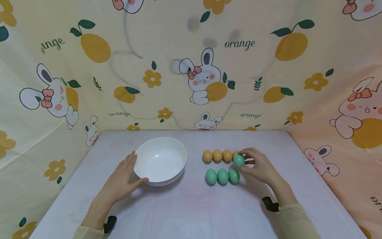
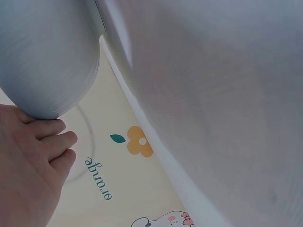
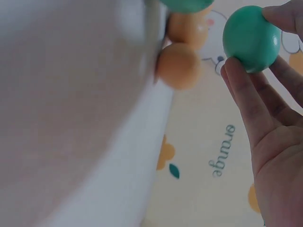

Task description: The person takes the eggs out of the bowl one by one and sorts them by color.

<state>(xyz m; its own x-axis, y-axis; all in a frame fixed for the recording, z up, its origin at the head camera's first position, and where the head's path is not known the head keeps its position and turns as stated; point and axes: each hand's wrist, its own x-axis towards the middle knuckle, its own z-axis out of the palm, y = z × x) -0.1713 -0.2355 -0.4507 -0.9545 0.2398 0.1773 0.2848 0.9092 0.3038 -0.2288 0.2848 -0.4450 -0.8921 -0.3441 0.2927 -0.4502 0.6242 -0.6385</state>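
On the left of the table is a large white bowl [image 1: 160, 159], its inside bare. My left hand [image 1: 123, 177] rests against its left side, fingers outstretched on the wall and thumb near the front rim; the left wrist view shows the fingertips touching its outer wall [image 2: 47, 52]. My right hand [image 1: 258, 166] pinches a green egg [image 1: 238, 160] between thumb and fingers, seen closely as a green egg [image 3: 251, 39] in the right wrist view. Below it lie three green eggs [image 1: 222, 176] in a row. Behind runs a row of several orange-brown eggs [image 1: 217, 155], the rightmost partly hidden.
A white cloth covers the table [image 1: 191, 212]. A printed curtain [image 1: 167, 39] with rabbits and oranges stands behind and at both sides. Black straps [image 1: 270, 204] sit at both wrists.
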